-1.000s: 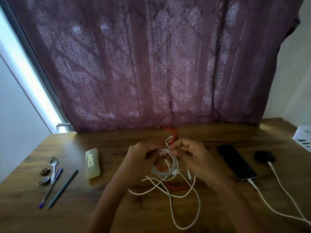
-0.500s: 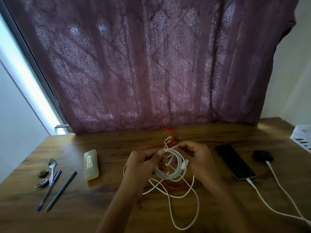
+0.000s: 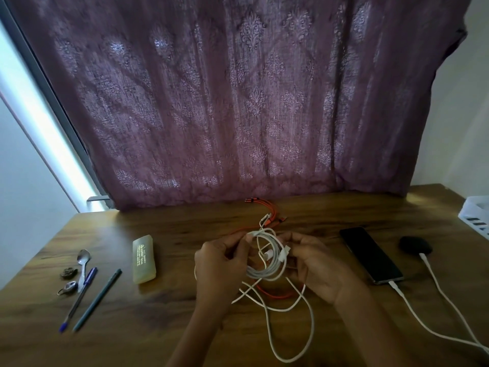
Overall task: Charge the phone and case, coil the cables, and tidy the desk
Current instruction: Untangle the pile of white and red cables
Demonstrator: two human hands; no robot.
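A coil of round white charging cable (image 3: 264,272) is held between both hands, just above the brown wood-grain tabletop (image 3: 185,327). The upper left edge of the coil is pinched by the curled fingers of the left hand (image 3: 219,263). The right edge, where a white plug lies against the loops, is gripped by the curled fingers of the right hand (image 3: 317,268).

The coming move is judged to turn on the unwound tail of the same cable (image 3: 313,321). It drops from the lower edge of the coil and runs toward the person in a long loose loop on the tabletop, so that its long axis points from the hands back to the body. Its start is nearer the right hand, though it passes between both wrists. More slack would probably be drawn up from below and laid onto the coil.

A thin orange braided cable (image 3: 275,294) is crossed by the tail directly under the coil, and snagging there is a risk.

To the right, well apart, a slim black phone (image 3: 370,254) and a small black oval case (image 3: 415,246) are each seen with a white lead plugged in.
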